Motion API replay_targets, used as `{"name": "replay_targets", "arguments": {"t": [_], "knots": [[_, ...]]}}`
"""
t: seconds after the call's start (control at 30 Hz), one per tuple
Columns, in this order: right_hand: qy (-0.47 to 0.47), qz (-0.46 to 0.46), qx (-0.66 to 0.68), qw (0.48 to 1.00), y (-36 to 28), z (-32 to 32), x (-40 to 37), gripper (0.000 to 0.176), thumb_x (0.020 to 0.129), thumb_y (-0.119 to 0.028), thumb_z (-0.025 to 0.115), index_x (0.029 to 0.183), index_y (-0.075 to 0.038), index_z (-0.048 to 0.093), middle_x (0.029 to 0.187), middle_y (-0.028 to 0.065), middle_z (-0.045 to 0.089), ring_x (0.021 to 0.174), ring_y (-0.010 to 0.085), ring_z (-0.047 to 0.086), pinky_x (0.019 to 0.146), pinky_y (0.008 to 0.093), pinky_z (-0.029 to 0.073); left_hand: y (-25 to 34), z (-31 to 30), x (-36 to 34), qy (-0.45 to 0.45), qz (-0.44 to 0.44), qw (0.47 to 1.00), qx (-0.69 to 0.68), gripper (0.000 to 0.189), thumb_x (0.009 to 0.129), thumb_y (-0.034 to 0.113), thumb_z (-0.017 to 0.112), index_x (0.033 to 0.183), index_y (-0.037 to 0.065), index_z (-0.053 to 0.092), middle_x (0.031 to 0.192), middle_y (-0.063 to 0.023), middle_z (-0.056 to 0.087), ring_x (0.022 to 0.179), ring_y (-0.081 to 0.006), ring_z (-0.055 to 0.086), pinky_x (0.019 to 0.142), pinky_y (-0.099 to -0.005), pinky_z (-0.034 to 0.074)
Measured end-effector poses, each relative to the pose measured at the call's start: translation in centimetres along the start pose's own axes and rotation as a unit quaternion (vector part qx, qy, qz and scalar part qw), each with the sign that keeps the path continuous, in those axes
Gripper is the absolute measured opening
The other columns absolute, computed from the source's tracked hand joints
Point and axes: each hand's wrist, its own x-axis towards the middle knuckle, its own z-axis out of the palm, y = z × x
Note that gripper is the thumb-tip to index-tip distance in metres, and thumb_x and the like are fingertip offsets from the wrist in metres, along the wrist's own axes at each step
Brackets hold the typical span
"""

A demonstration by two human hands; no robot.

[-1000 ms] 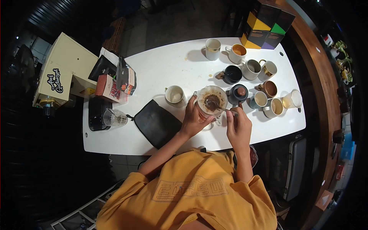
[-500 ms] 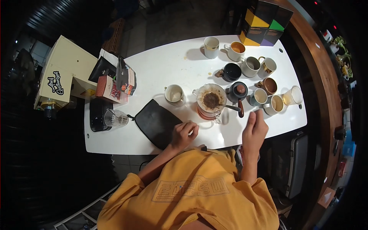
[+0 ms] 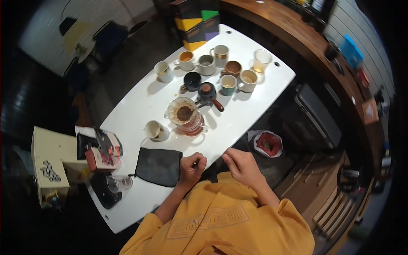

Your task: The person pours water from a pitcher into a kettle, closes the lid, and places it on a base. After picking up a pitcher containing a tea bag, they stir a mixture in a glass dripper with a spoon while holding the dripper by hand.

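Note:
My left hand is closed in a fist beside the right edge of a flat black pouch; whether anything is inside it is hidden. Near the table's front edge, my right hand has its fingers curled and its thumb against them, with nothing visible in it. Ahead of both hands stands a glass server topped by a dripper with dark wet coffee grounds. A grey-white mug is left of it. Behind the dripper sits a small dark pot with a wooden handle.
Several mugs, including a black one, cluster on the white table. A glass of pale liquid stands far right. At left are a cream grinder, a bag, a red box and a clear cup. A lined bin is below.
My view has turned to the right, so the table appears tilted. My right hand has come down from beside the pot to the front edge, closer to my left hand.

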Motion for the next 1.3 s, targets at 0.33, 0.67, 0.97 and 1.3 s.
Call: {"name": "replay_targets", "arguments": {"t": [0.33,0.67,0.97,1.3], "knots": [[0.116,0.111,0.074,0.984,-1.4,2.2,-9.3,0.022,0.1,-0.012,0.058,0.084,0.002,0.052,0.068,0.0168,0.05,0.06,0.0336,0.052,0.056,0.0388,0.04,-0.1,0.8,-4.6,-0.156,-0.008,0.987,-0.033,0.041,0.098,0.027,0.065,0.068,0.002,0.051,0.06,0.0029,0.046,0.054,-0.0047,0.038,0.049,-0.025,0.028],[0.182,0.094,0.066,0.977,1.9,-8.3,-11.8,0.022,0.1,-0.014,0.057,0.084,0.0,0.052,0.07,0.0183,0.054,0.064,0.0393,0.056,0.058,0.0433,0.043,3.2,11.5,-1.4,-0.173,-0.004,0.982,-0.072,0.043,0.091,0.004,0.068,0.062,0.005,0.037,0.056,0.0022,0.035,0.053,-0.0053,0.029,0.048,-0.0255,0.023],[0.187,0.129,0.029,0.973,5.9,-17.1,-15.0,0.018,0.1,-0.013,0.055,0.087,-0.001,0.052,0.072,0.0179,0.057,0.067,0.04,0.058,0.061,0.0423,0.045,4.9,19.6,0.3,-0.195,-0.02,0.973,-0.125,0.041,0.102,0.011,0.054,0.066,0.005,0.034,0.061,0.0003,0.038,0.053,-0.0069,0.03,0.049,-0.0253,0.026],[0.004,0.065,0.049,0.997,3.4,-10.9,-8.9,0.012,0.1,-0.011,0.052,0.092,-0.002,0.054,0.077,0.0169,0.061,0.075,0.0401,0.062,0.065,0.0426,0.048,4.0,12.2,-2.7,-0.082,-0.074,0.966,-0.235,0.028,0.11,0.021,0.036,0.086,0.006,0.038,0.087,-0.0051,0.043,0.063,-0.0093,0.037,0.059,-0.0246,0.036]]}}
